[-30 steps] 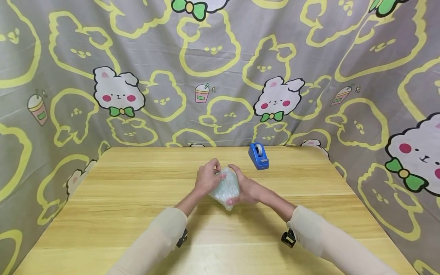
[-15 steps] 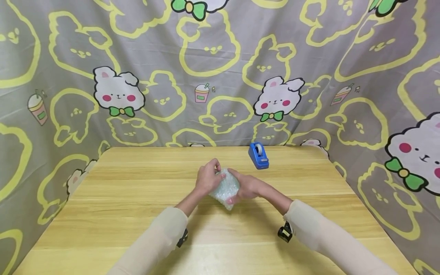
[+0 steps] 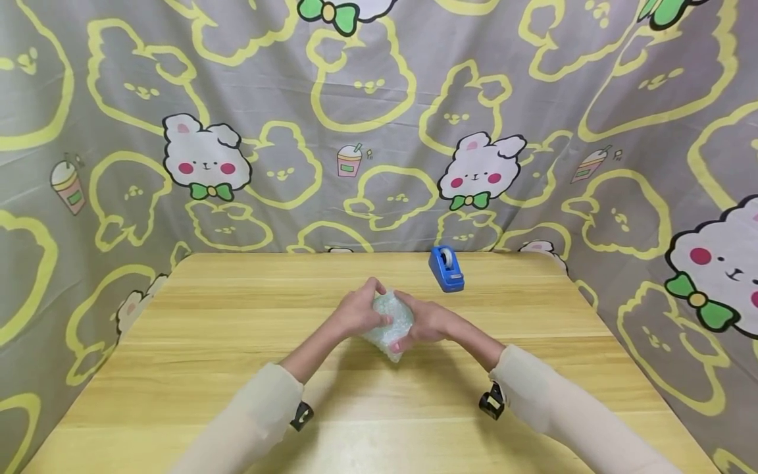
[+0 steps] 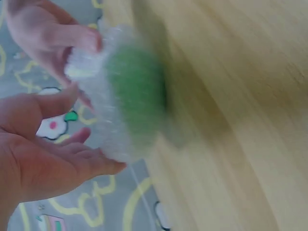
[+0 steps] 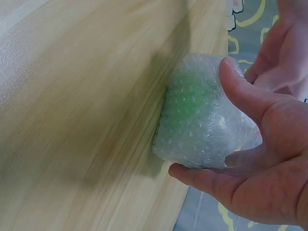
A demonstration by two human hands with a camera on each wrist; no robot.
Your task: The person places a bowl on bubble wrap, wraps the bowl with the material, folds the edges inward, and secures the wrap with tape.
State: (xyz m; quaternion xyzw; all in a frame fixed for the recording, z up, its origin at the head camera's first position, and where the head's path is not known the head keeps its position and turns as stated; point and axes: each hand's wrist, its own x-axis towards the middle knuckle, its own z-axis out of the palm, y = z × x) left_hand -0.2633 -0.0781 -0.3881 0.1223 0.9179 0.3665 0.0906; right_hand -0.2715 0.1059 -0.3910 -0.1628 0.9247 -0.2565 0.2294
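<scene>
While the right hand (image 3: 429,322) holds the bubble-wrapped bundle (image 3: 401,316) between thumb and fingers, just below the centre of the head view, the left hand (image 3: 360,313) spreads thumb from fingers at its left side; whether it grips, I cannot tell. Should the right hold slacken, the wrap could loosen. Blur and plastic obscure the green contents (image 4: 137,91) at left-wrist centre.
</scene>
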